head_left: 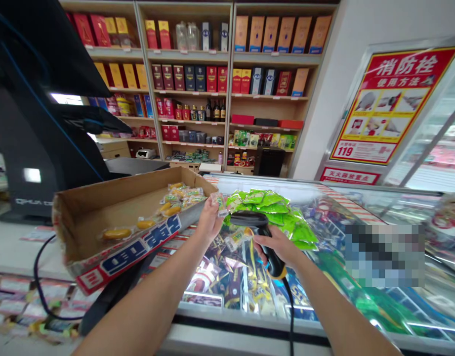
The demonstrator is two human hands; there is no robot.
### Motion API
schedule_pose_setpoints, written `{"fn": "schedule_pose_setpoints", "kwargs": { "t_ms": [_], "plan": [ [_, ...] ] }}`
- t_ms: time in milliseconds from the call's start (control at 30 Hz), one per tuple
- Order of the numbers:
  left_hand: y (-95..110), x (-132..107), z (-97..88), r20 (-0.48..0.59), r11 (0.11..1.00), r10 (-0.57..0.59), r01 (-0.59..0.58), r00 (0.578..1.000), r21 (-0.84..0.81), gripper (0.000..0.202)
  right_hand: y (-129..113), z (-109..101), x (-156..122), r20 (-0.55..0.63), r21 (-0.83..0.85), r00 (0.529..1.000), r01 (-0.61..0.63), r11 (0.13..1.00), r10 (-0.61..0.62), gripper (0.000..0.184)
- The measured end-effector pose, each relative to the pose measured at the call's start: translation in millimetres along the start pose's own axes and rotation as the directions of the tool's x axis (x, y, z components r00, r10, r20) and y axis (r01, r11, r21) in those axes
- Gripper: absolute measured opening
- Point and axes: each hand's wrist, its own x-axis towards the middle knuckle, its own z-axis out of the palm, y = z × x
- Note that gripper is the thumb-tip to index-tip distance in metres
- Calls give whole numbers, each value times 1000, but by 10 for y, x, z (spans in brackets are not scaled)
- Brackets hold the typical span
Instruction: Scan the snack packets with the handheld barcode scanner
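My left hand (pixel 208 217) pinches a small clear packet (pixel 220 204) with a barcode label on its lower edge. Wrapped around the handle of a black barcode scanner (pixel 262 232) is my right hand (pixel 277 243); the scanner's head points left, close to the packet. Just below the scanner head, by my right fingers, is another clear packet (pixel 235 239) with a green and yellow label; whether it touches those fingers I cannot tell. Behind the scanner lies a pile of bright green packets (pixel 266 200) on the glass freezer top.
At the left, a tilted open cardboard box (pixel 97 200) holds several yellow packaged pieces (pixel 116 233). A black monitor stand (pixel 34 128) rises beside it. The scanner's cable (pixel 291 311) hangs toward me. Beneath the glass freezer top (pixel 305 185) are colourful packages; stocked shelves (pixel 190 57) stand behind.
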Motion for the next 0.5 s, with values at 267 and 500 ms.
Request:
{"fn": "schedule_pose_setpoints", "kwargs": {
  "t_ms": [267,500],
  "plan": [
    [-16,10,-19,12,999,-13,14,1000,-46,29,43,-32,19,34,-30,999,-15,999,16,32],
    [-34,5,-16,22,1000,-9,8,1000,30,25,11,10,8,-28,30,1000,-2,1000,3,35]
  ]
}}
